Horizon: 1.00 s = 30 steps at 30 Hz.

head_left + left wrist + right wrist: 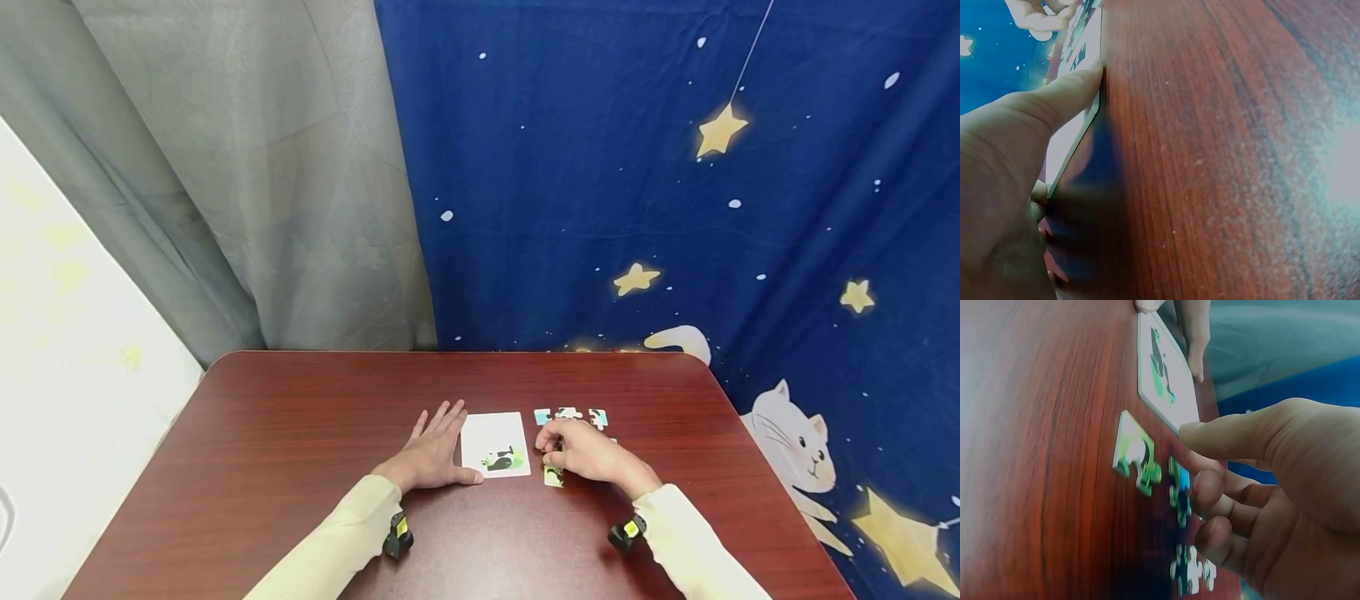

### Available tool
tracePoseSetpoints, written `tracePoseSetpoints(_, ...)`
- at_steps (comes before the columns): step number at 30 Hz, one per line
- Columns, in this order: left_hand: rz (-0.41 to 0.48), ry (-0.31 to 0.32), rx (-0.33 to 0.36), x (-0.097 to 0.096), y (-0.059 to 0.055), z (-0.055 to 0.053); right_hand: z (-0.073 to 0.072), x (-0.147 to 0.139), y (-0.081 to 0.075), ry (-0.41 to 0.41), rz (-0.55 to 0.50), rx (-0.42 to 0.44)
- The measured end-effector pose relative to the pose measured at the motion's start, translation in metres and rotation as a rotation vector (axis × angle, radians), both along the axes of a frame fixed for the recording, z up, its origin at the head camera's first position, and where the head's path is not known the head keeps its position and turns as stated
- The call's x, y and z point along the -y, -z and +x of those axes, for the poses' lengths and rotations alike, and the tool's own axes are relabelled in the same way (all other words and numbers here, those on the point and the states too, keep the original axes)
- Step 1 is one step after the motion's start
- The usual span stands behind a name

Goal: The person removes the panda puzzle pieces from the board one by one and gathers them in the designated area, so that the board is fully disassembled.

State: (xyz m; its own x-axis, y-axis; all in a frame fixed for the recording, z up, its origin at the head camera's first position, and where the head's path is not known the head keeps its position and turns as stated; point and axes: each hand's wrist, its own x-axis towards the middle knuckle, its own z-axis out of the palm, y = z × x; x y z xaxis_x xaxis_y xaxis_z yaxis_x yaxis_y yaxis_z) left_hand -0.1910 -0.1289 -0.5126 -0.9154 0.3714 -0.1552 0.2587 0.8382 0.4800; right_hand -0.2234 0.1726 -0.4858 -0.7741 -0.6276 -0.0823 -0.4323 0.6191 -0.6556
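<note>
A white square puzzle board [491, 429] lies on the table, with a black, white and green picture section [502, 458] near its lower edge. My left hand [435, 454] rests at the board's left side, fingers spread and thumb along the lower left corner. To the right of the board, my right hand [581, 450] is low over loose puzzle pieces, its fingers loosely bent. Nothing shows between its thumb [1194, 437] and fingers. A green puzzle piece [1137, 452] lies near the thumb, and a blue-and-green piece [1179, 487] is right beside the fingertips.
More puzzle pieces lie beyond the right hand, among them a light blue one [542, 417] and one at the right [597, 418]. The dark red wooden table [315, 433] ends at grey [337, 250] and blue starry curtains [540, 208].
</note>
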Motion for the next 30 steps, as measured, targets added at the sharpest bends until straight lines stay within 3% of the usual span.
tracePoseSetpoints(21, -0.016, -0.002, 0.0, -0.002, 0.001, -0.002, -0.004, 0.064, 0.006, -0.067, 0.178, -0.086)
tracePoseSetpoints(30, -0.016, -0.004, 0.0, -0.001, 0.0, -0.001, -0.003, 0.071, 0.003, -0.072, 0.21, -0.036)
